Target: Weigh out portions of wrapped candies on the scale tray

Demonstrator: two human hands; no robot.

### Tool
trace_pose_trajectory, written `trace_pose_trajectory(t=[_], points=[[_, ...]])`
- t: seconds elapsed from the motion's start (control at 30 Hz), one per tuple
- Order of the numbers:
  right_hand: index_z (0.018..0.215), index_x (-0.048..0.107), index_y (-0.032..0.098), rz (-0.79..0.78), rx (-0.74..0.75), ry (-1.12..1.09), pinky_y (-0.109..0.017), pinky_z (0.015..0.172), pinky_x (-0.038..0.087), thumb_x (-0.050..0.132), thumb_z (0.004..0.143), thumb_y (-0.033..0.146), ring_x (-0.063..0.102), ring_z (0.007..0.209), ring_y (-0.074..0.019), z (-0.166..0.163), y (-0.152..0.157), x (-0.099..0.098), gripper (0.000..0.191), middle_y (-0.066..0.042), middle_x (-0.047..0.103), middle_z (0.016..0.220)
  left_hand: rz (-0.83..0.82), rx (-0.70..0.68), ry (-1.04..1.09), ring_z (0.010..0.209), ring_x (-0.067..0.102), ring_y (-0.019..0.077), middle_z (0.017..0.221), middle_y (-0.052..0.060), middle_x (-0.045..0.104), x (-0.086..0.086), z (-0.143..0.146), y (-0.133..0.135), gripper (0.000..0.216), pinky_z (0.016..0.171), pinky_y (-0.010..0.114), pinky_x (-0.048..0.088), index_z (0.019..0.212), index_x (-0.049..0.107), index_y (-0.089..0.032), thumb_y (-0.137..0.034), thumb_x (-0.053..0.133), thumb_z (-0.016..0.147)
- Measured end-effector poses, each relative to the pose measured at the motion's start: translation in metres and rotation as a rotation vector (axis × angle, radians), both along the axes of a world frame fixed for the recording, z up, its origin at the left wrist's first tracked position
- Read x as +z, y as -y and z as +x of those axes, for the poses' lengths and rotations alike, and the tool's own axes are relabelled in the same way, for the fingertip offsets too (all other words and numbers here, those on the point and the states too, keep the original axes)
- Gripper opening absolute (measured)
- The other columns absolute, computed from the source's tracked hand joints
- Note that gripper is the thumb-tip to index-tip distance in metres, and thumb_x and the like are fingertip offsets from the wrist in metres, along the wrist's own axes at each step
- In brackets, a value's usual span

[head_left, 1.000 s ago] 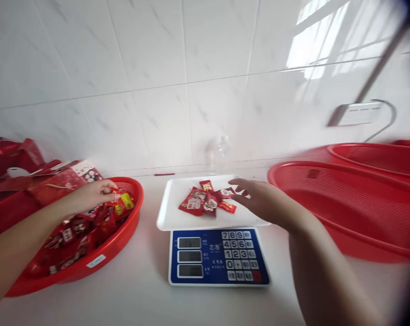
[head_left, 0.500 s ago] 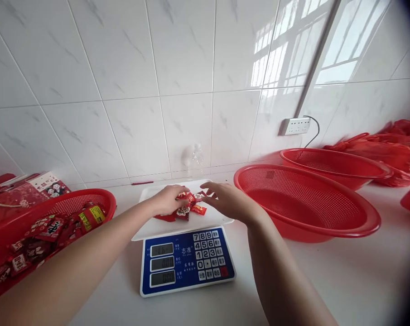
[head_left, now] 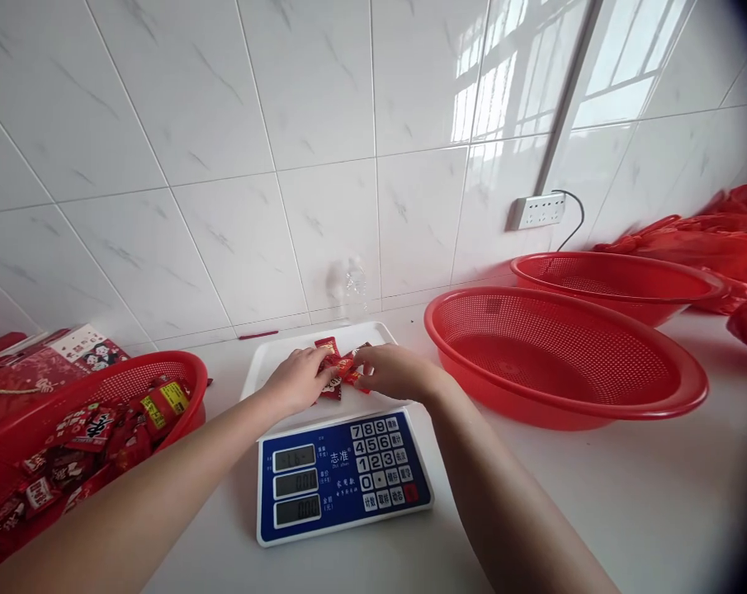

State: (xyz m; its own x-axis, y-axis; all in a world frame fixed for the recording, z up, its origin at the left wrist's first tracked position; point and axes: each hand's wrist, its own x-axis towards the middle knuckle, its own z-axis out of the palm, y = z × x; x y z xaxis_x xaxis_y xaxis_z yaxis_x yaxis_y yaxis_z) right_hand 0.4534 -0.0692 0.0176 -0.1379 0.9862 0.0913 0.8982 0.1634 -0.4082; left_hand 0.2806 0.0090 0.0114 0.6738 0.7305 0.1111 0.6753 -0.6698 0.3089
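Note:
Several small red wrapped snack packets (head_left: 331,386) lie in a pile on the white tray (head_left: 262,363) of a digital scale (head_left: 342,478). From the left, my left hand (head_left: 300,378) curls its fingers and thumb round packets at the pile's near side. My right hand (head_left: 393,368) comes in from the other side, its bent fingers closed on packets at the right end. The two hands nearly meet over the pile, and the fingertips are partly hidden. Below the tray, the scale's blue panel shows three displays and a keypad.
On the left, a red plastic basket (head_left: 191,371) holds many red snack packets. Two red perforated baskets, the nearer one (head_left: 564,404) and a farther one (head_left: 621,289), stand right of the scale. A clear bottle (head_left: 356,289) stands by the tiled wall. Red bags (head_left: 701,239) lie far right.
My right hand has moved in to the left and its fingers have closed on the packets. My left hand has shifted slightly down and left. The camera view has tilted slightly.

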Motion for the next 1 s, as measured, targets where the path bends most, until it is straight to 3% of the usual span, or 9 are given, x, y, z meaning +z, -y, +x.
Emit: trace_pose_trajectory(t=[0.13,0.23,0.33,0.43,0.6,0.77,1.0], points=[[0.112,0.063,0.021,0.022,-0.046,-0.032,-0.032,0.076,0.047,0.051,0.082,0.027,0.061,0.094,-0.0223,-0.001,0.000,0.000,0.033,-0.007,0.068,0.102,-0.161,0.073,0.137,0.097,0.061,0.0211,0.112,0.006,0.065,0.008,-0.002,0.002,0.036,0.081,0.032,0.046,0.115,0.056,-0.022,-0.039,0.038,0.089],[0.126,0.054,0.016,0.071,-0.105,0.009,-0.037,0.087,0.044,0.049,0.084,0.026,0.054,0.110,-0.0260,0.002,-0.003,-0.003,0.043,-0.012,0.061,0.121,-0.135,-0.018,0.121,0.104,0.058,0.0228,0.118,0.007,0.062,0.006,-0.008,0.000,0.042,0.087,0.033,0.045,0.119,0.055,-0.021,-0.042,0.050,0.083],[0.123,0.057,0.017,0.061,-0.058,0.026,-0.037,0.091,0.042,0.050,0.082,0.021,0.053,0.113,-0.0257,0.003,-0.008,-0.009,0.042,-0.011,0.060,0.122,-0.104,-0.117,0.035,0.114,0.051,0.0265,0.123,0.010,0.057,-0.002,-0.014,-0.002,0.052,0.095,0.038,0.040,0.122,0.053,-0.021,-0.045,0.058,0.076],[0.113,0.063,0.021,0.051,0.000,0.027,-0.033,0.090,0.043,0.047,0.082,0.017,0.056,0.109,-0.0222,0.000,-0.011,-0.012,0.035,-0.006,0.064,0.116,-0.145,-0.107,0.044,0.120,0.046,0.0272,0.130,0.012,0.052,-0.008,-0.017,-0.001,0.061,0.099,0.041,0.037,0.129,0.047,-0.021,-0.048,0.059,0.076],[0.119,0.059,0.019,0.072,-0.051,0.025,-0.036,0.087,0.044,0.045,0.085,0.023,0.056,0.108,-0.0249,-0.001,-0.009,-0.011,0.036,-0.010,0.062,0.120,-0.199,-0.078,0.140,0.125,0.042,0.0264,0.139,0.010,0.044,0.001,-0.019,0.003,0.065,0.102,0.040,0.035,0.135,0.038,-0.024,-0.050,0.056,0.079],[0.115,0.060,0.019,0.092,-0.017,0.022,-0.033,0.084,0.045,0.051,0.085,0.030,0.058,0.103,-0.0233,-0.001,-0.007,-0.010,0.033,-0.009,0.064,0.114,-0.213,0.081,0.463,0.127,0.041,0.0231,0.140,0.008,0.045,0.017,-0.028,0.019,0.050,0.104,0.036,0.034,0.128,0.043,-0.022,-0.050,0.044,0.086],[0.095,0.065,0.016,0.179,-0.130,0.038,-0.032,0.072,0.045,0.045,0.087,0.023,0.060,0.088,-0.0232,-0.016,-0.019,-0.021,0.022,-0.012,0.067,0.094,-0.207,0.044,1.033,0.119,0.050,0.0219,0.114,0.006,0.062,0.030,-0.047,0.060,0.034,0.100,0.038,0.040,0.109,0.055,-0.023,-0.048,0.046,0.087]])
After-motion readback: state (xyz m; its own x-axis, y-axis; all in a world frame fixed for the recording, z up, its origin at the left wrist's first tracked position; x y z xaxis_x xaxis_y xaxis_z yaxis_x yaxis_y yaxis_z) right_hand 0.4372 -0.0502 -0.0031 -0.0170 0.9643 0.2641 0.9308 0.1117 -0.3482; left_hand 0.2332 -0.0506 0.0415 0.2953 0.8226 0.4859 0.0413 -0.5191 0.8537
